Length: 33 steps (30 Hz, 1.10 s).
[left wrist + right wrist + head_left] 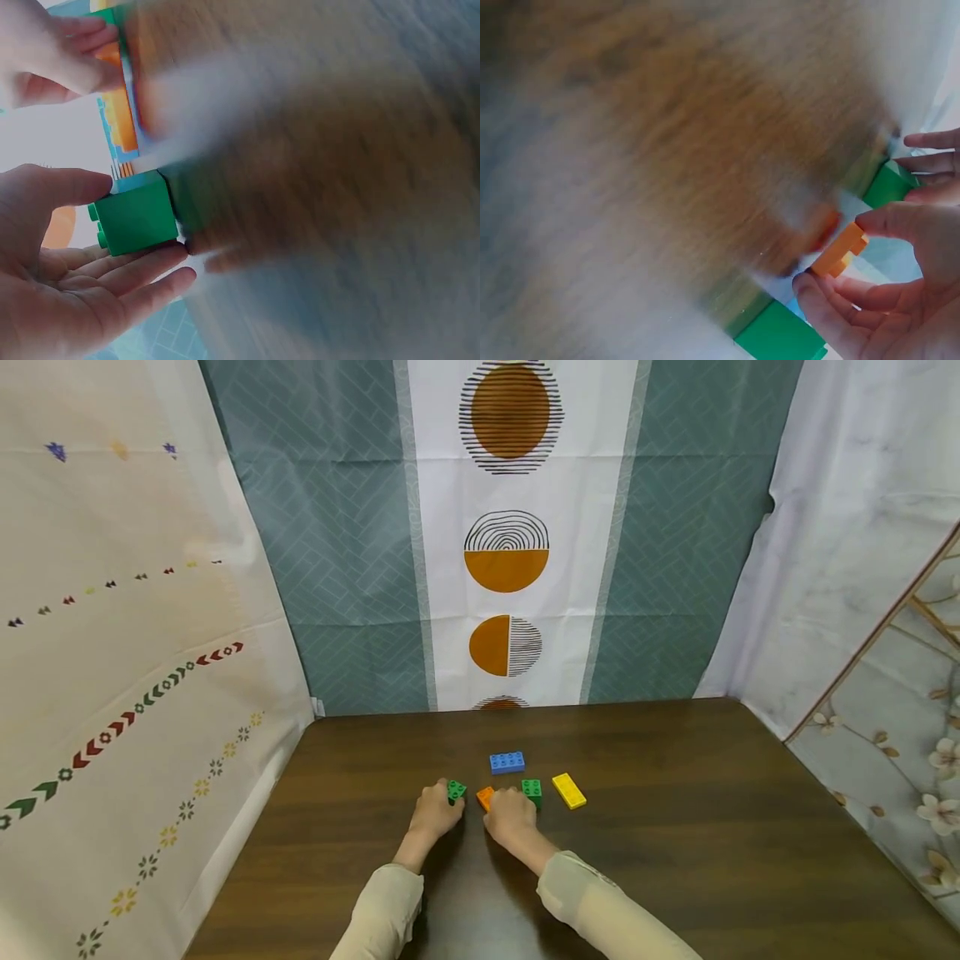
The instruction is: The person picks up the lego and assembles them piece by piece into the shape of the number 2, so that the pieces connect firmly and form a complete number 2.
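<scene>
Left hand pinches a blocky green plastic brick, ahead-right of its palm; right hand pinches a thin orange plastic brick, ahead-left. Judged step: gripping both bricks; next move calls for steady grips.

No words, labels, brands or numbers that I can read.
Straight ahead at twelve o'clock, the hanging cloth bears only printed circles and lines; at ten o'clock, the cream cloth bears arrow-like marks and little flowers; at two o'clock, the marbled cloth bears blossoms. On the green brick at eleven o'clock and the orange brick at twelve, I make out no lettering; their studs are too small to tell.
</scene>
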Each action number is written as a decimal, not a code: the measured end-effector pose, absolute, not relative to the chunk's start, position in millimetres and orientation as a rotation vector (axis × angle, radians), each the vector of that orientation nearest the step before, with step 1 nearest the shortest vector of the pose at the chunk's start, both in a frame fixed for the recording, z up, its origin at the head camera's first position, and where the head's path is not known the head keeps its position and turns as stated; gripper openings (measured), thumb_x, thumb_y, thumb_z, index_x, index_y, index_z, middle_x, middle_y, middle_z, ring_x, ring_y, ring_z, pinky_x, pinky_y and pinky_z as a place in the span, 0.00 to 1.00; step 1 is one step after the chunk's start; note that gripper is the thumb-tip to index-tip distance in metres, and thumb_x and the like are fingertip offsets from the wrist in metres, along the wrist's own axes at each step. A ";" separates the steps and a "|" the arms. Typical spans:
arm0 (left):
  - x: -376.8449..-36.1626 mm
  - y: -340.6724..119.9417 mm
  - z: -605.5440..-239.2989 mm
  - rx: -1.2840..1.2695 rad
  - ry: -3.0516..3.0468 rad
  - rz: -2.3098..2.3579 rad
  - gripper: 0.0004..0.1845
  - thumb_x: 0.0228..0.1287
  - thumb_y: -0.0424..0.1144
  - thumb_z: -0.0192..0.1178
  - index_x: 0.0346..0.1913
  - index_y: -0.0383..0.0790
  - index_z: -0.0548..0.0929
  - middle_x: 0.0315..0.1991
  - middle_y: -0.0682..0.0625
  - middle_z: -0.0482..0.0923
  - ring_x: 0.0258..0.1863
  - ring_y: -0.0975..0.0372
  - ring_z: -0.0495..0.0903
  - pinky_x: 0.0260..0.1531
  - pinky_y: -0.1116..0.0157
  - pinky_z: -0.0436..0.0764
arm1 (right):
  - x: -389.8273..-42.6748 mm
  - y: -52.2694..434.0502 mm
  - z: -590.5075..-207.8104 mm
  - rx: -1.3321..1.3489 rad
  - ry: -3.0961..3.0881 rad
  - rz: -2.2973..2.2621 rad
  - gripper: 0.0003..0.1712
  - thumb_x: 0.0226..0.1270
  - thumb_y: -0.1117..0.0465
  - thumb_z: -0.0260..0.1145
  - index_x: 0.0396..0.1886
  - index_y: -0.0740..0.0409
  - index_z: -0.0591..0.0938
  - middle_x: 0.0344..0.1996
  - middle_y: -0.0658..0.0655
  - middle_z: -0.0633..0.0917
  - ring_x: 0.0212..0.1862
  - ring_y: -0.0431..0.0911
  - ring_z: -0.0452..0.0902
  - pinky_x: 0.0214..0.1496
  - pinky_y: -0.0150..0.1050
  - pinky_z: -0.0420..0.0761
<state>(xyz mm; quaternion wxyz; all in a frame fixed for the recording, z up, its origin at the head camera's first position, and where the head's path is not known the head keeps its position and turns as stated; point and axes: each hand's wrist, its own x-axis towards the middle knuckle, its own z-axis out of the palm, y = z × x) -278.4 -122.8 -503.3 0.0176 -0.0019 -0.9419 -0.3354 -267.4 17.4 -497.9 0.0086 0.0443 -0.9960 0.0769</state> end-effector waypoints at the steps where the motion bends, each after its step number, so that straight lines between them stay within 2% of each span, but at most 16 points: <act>1: -278.0 -124.3 -503.9 -0.009 -2.925 -1.051 0.24 0.63 0.36 0.61 0.57 0.23 0.74 0.37 0.34 0.81 0.27 0.54 0.76 0.27 0.61 0.78 | -266.3 18.5 -497.8 0.153 -3.115 0.281 0.20 0.60 0.49 0.71 0.39 0.63 0.85 0.34 0.60 0.83 0.35 0.51 0.80 0.33 0.43 0.85; 7: -275.6 -132.9 -501.6 -0.051 -2.870 -1.115 0.25 0.62 0.34 0.60 0.58 0.20 0.71 0.34 0.35 0.80 0.25 0.56 0.75 0.24 0.64 0.76 | -256.3 27.0 -491.8 0.255 -3.084 0.490 0.23 0.58 0.49 0.71 0.42 0.66 0.83 0.36 0.60 0.84 0.32 0.50 0.79 0.35 0.46 0.84; 13: -267.5 -135.7 -487.0 -0.138 -2.818 -1.155 0.23 0.63 0.34 0.59 0.56 0.21 0.73 0.31 0.38 0.79 0.22 0.59 0.72 0.20 0.69 0.72 | -242.9 48.2 -478.2 0.345 -3.024 0.688 0.17 0.57 0.56 0.71 0.41 0.64 0.83 0.32 0.56 0.83 0.27 0.45 0.73 0.29 0.41 0.78; 16: -255.9 -133.8 -479.6 -0.207 -2.800 -1.184 0.22 0.62 0.35 0.59 0.54 0.21 0.74 0.32 0.39 0.78 0.23 0.61 0.71 0.19 0.72 0.71 | -231.9 65.5 -477.2 0.362 -3.015 0.750 0.17 0.56 0.58 0.71 0.43 0.62 0.84 0.33 0.55 0.84 0.28 0.43 0.72 0.30 0.39 0.77; 20: -238.3 -130.5 -471.0 -0.348 -2.775 -1.209 0.20 0.61 0.32 0.59 0.52 0.21 0.75 0.35 0.40 0.77 0.26 0.62 0.70 0.22 0.74 0.71 | -213.9 87.8 -478.1 0.369 -2.997 0.859 0.19 0.54 0.61 0.71 0.46 0.63 0.85 0.38 0.57 0.85 0.31 0.43 0.72 0.31 0.38 0.75; 27: -218.3 -118.0 -456.2 -0.563 -2.798 -1.166 0.19 0.63 0.31 0.59 0.54 0.22 0.75 0.38 0.42 0.77 0.31 0.62 0.70 0.27 0.74 0.71 | -196.9 111.1 -474.0 0.405 -2.987 0.879 0.19 0.51 0.63 0.71 0.45 0.62 0.85 0.36 0.55 0.83 0.30 0.43 0.67 0.30 0.35 0.68; 30: -213.4 -110.3 -451.9 -0.699 -2.819 -1.167 0.19 0.64 0.32 0.59 0.55 0.23 0.75 0.40 0.42 0.79 0.32 0.63 0.72 0.29 0.73 0.73 | -197.1 115.2 -473.0 0.454 -3.013 0.841 0.18 0.51 0.63 0.72 0.44 0.62 0.86 0.35 0.53 0.83 0.31 0.43 0.68 0.32 0.37 0.71; 33: -210.3 -104.8 -451.7 -0.797 -2.843 -1.222 0.19 0.64 0.32 0.59 0.55 0.24 0.75 0.39 0.44 0.80 0.30 0.66 0.72 0.29 0.74 0.74 | -199.4 116.8 -473.8 0.521 -3.046 0.849 0.18 0.52 0.63 0.73 0.44 0.63 0.86 0.36 0.55 0.84 0.34 0.45 0.74 0.38 0.43 0.79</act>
